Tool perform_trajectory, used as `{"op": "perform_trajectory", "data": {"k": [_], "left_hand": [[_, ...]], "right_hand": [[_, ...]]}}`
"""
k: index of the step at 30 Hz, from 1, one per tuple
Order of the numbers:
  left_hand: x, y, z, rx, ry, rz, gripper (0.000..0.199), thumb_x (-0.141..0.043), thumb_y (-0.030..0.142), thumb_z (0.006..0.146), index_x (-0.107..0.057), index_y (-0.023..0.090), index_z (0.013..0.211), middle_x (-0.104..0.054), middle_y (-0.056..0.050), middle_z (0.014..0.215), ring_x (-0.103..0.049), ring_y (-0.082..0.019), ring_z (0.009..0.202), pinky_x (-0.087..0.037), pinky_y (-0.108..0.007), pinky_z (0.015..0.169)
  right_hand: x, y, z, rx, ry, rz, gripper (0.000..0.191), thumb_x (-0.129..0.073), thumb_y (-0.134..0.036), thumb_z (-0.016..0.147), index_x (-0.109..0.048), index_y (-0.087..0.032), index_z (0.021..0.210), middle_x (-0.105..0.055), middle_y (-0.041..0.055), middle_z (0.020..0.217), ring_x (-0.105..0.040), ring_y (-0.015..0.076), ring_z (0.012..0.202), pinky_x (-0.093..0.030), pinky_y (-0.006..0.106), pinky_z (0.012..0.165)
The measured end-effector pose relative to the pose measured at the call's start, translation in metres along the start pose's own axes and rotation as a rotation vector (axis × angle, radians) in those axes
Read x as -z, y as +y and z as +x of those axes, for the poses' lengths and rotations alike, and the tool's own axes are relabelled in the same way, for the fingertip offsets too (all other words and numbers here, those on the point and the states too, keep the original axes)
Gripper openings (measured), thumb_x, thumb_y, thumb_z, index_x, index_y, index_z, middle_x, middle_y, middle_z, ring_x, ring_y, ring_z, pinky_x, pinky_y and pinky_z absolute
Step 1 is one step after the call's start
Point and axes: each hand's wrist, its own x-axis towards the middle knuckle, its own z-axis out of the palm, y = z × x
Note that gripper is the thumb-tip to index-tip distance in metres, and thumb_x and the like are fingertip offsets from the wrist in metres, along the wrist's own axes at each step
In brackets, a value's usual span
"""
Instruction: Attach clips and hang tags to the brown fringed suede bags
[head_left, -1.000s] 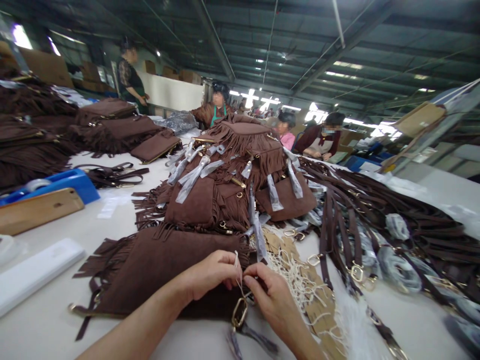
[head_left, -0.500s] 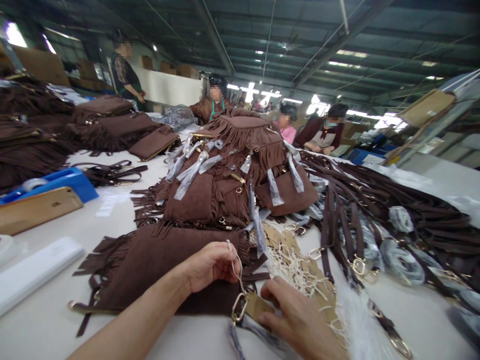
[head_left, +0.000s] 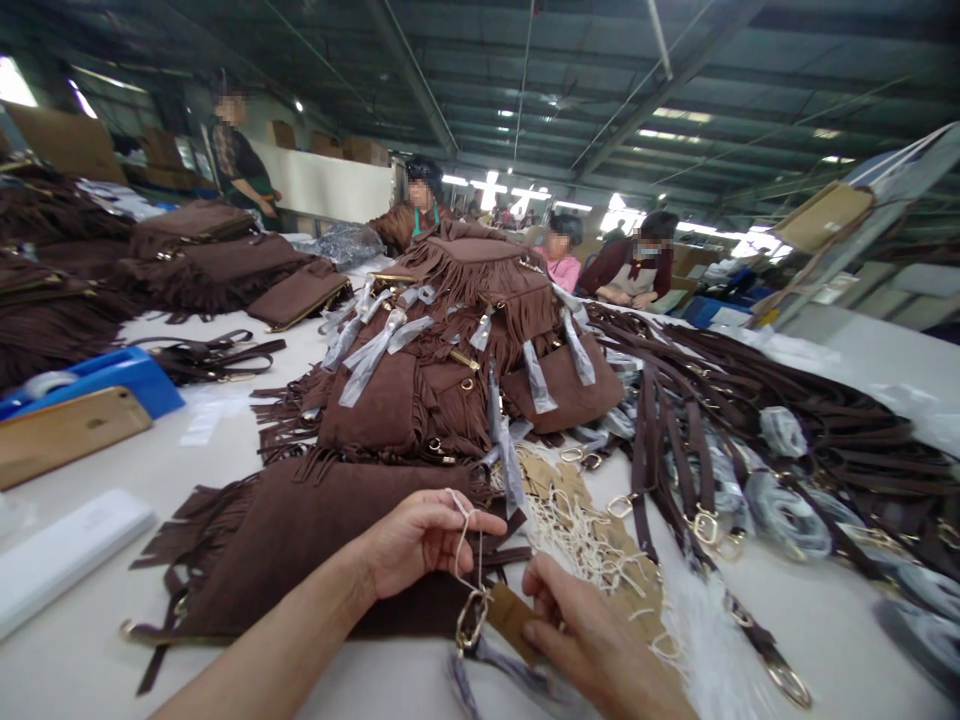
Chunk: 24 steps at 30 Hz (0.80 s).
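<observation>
"Head view, near to far: where's the gold clasp (head_left: 471, 618)?"

"Dial centre, with the white cord (head_left: 481, 560) above at twelve o'clock. My left hand (head_left: 421, 542) holds its loop, hooked over a finger; my right hand (head_left: 571, 607) grips the brown tag (head_left: 508, 618) at three."

"Best way?"

"I'd keep the loop wide and the tag flat, against twisting."

"Beyond?"

"Fringed bag (head_left: 315, 512) at ten; heaped bags (head_left: 450, 400), twelve."

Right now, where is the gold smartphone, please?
In the head view, the gold smartphone is at the far left, in front of the blue tape dispenser.
</observation>
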Motion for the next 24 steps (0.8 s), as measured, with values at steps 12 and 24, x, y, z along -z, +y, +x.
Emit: {"op": "perform_trajectory", "data": {"k": [12, 24], "left_hand": [[-0.024, -0.009, -0.009, 0.005, -0.054, 0.360, 0.040, -0.072, 0.014, 0.058, -0.065, 0.017, 0.097, -0.070, 0.001, 0.073, -0.061, -0.010, 0.049, -0.044, -0.016, 0.046], [-0.020, -0.003, -0.010, -0.206, 0.129, 0.567, 0.016, -0.061, 0.016, 0.068, -0.069, 0.013, 0.081, -0.068, -0.001, 0.064, -0.063, -0.014, 0.053, -0.040, -0.017, 0.043]], "right_hand": [[-0.007, -0.016, 0.015, 0.290, 0.406, 0.224, 0.010, -0.055, -0.027, 0.092, -0.064, -0.025, 0.094, -0.070, 0.0003, 0.080, -0.066, 0.0160, 0.069, -0.051, 0.022, 0.060], [0.003, -0.016, 0.015, 0.487, 0.385, 0.109, 0.016, -0.055, -0.023, 0.096, -0.064, -0.024, 0.082, -0.065, 0.0003, 0.078, -0.064, 0.0148, 0.073, -0.048, 0.023, 0.067]]}}
